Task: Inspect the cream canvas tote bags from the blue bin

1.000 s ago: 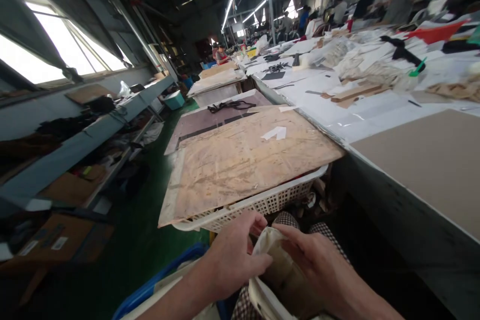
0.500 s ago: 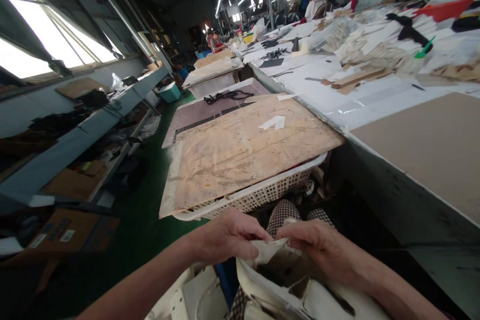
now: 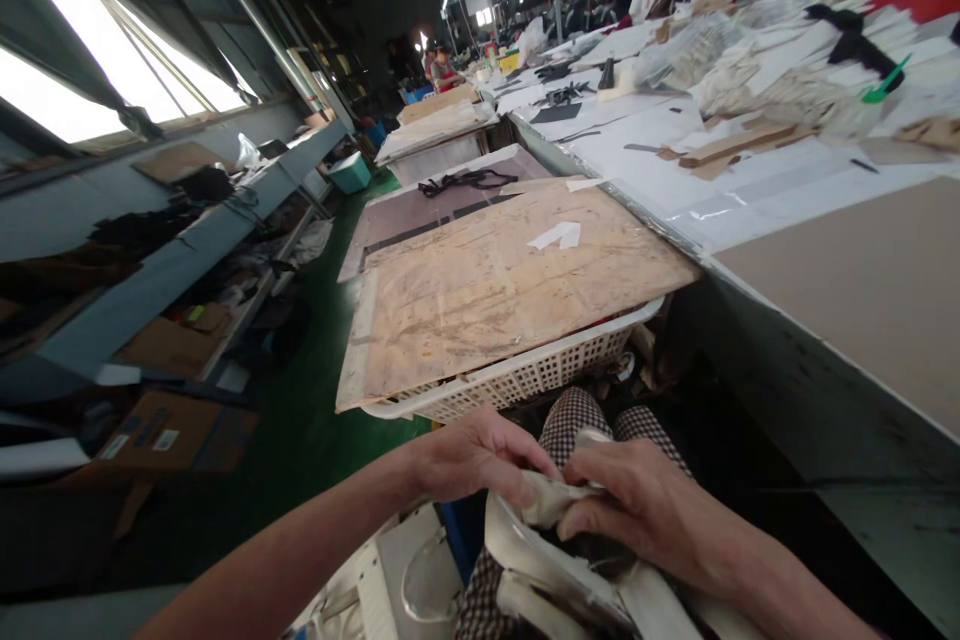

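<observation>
Workshop: green floor [image 3: 319,360] leaves an open aisle between the side bench [image 3: 187,250] and the long table.
Long table [image 3: 637,185]: white-topped, strewn with cloth, its edge running along the right.
Board [image 3: 480,300]: worn wood over a white basket [image 3: 540,375], near edge just beyond the hands.
Cream piece [image 3: 540,550]: above checked trousers [image 3: 574,420].
Left hand [image 3: 484,455]: pinching its upper rim.
Right hand [image 3: 645,500]: gripping that rim, close beside.

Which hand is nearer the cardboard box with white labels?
Left. The left hand is right of the cardboard box, holding the off-white piece; the right hand is farther right, on the same piece.
</observation>
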Action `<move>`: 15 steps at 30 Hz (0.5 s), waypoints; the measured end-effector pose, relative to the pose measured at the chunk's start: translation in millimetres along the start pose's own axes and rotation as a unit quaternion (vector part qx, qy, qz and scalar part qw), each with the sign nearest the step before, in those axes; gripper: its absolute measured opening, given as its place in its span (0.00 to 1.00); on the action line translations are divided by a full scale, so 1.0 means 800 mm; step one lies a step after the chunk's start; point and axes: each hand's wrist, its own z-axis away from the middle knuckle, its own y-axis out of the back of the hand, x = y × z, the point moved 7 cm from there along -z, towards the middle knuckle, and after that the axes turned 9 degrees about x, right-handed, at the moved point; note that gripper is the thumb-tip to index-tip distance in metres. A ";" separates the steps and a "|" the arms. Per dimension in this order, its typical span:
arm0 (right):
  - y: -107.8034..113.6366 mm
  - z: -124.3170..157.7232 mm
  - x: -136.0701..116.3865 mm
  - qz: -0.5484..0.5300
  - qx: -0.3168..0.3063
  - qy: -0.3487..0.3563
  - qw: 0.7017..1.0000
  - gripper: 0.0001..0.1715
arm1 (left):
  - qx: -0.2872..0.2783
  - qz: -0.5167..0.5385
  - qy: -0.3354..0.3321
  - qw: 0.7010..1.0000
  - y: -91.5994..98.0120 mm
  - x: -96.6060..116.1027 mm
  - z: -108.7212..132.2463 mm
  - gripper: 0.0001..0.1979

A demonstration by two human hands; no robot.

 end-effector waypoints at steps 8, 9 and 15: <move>-0.010 -0.003 -0.013 0.034 0.038 -0.012 0.999 0.26 | 0.063 0.007 -0.032 0.997 -0.007 -0.022 0.001 0.12; -0.011 -0.004 -0.014 0.029 0.033 -0.019 0.999 0.26 | 0.077 -0.023 -0.054 0.995 -0.007 -0.019 0.004 0.12; -0.014 0.004 -0.026 -0.037 -0.019 -0.034 0.999 0.25 | 0.156 -0.190 -0.158 0.956 -0.010 0.000 0.033 0.10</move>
